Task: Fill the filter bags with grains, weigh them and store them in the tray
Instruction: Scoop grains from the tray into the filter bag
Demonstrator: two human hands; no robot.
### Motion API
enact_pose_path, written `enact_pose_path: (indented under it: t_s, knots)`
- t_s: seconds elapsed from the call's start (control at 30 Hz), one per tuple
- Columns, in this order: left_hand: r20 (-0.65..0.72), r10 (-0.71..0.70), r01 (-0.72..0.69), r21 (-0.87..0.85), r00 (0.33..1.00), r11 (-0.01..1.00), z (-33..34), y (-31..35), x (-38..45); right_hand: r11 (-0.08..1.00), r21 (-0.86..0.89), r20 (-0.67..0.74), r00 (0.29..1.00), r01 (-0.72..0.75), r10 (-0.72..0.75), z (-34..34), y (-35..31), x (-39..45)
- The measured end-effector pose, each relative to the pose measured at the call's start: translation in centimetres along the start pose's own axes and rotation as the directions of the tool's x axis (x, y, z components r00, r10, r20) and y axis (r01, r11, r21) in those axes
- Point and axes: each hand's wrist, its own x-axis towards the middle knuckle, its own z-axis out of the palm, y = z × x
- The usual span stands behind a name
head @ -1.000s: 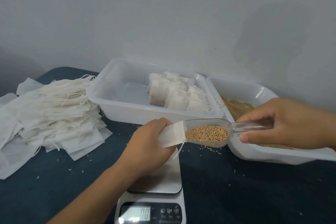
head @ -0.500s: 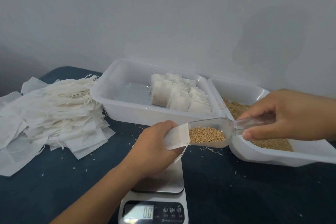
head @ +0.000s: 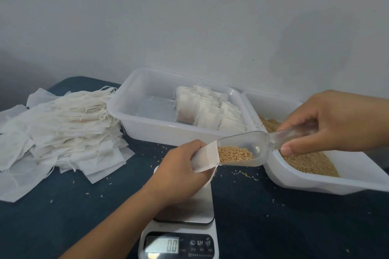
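filter bag (head: 207, 159) white, mouth slipped over clear scoop (head: 242, 149) of grains (head: 234, 154).

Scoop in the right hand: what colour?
Clear, see-through plastic scoop; tan grains show through it. Head view.

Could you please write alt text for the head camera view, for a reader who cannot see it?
The left hand holds a filter bag open at the mouth of a clear scoop of grains gripped by the right hand, above a scale reading 0.0. Behind sit a tray of filled bags, a grain bin and empty bags.
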Motion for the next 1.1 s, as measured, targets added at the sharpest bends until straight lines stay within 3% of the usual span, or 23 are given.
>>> enact_pose_path:
  t_s: [0.47,0.73,1.1]
  knots:
    - [-0.002,-0.018,0.017,-0.092,1.000,0.996,-0.1,0.2,0.0,1.000,-0.007,-0.026,0.999,0.021,-0.021,-0.5,-0.1,-0.2]
    - [0.014,-0.060,0.062,-0.264,0.998,0.963,-0.4,0.5,0.1,1.000,0.012,-0.052,0.999,0.003,-0.003,0.4,1.5,-0.4]
    - [0.009,-0.179,0.171,-0.345,0.984,0.923,-1.1,0.4,0.6,0.928,0.363,-0.230,0.973,0.089,-0.003,6.5,4.0,-0.1]
